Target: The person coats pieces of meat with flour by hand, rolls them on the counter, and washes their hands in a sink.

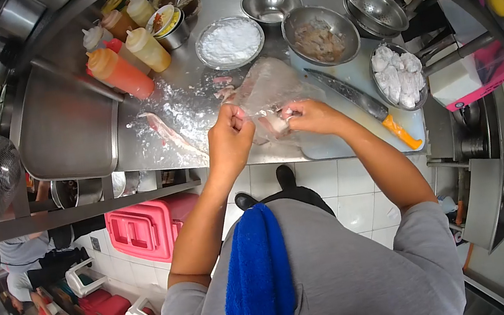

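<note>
A clear plastic bag lies over the front of the steel table, with pale pieces of meat or fish showing inside and beside it. My left hand pinches the bag's near edge on the left. On the right, my right hand is closed on the same edge, with a whitish piece just beside its fingertips under the film. To the left a long pale strip rests on the flour-dusted steel. A knife with an orange handle lies on the white cutting board, right of my right hand.
Behind the bag stand a bowl of white flour, a bowl of brownish pieces and an empty steel bowl. Flour-coated pieces fill a bowl at right. Several squeeze bottles and a steel tray are left.
</note>
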### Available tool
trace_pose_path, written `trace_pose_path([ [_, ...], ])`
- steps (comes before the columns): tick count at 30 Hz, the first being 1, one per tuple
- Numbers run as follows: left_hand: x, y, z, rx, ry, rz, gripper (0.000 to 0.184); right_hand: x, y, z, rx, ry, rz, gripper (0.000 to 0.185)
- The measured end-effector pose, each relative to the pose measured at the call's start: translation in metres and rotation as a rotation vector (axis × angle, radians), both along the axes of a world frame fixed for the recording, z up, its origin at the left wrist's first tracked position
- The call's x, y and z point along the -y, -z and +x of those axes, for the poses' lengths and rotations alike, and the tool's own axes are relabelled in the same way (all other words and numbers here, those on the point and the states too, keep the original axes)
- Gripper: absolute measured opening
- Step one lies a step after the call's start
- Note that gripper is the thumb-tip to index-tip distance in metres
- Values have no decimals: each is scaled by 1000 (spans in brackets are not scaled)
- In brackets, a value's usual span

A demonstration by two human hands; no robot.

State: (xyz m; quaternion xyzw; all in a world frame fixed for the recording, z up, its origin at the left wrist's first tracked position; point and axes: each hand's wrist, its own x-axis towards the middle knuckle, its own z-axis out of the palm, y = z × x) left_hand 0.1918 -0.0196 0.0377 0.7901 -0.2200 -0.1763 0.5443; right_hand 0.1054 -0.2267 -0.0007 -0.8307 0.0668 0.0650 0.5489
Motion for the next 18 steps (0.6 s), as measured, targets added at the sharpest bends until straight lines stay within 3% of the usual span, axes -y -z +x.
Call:
trace_pose_path([
  [5, 1, 0, -1, 13, 12, -13, 8, 2, -22, 3, -99, 29, -63, 30],
  [7, 3, 0, -3, -2, 24, -18, 8, -7, -6, 9, -170, 129, -382, 31],
  [11, 3, 0, -5, 11, 39, -19, 8, -46, 2, 11, -171, 84, -613, 38],
  [13, 4, -5, -8, 1, 51, -22, 8, -58, 26, 11, 28, 186, -778, 40],
  [17, 1, -2, -8, 31, 25, -8, 11, -52, 13, 14, -49, 202, -734, 35],
  [18, -1, -3, -7, 36, 23, 7, 11, -42, 6, 16, -190, 98, -522, 33],
])
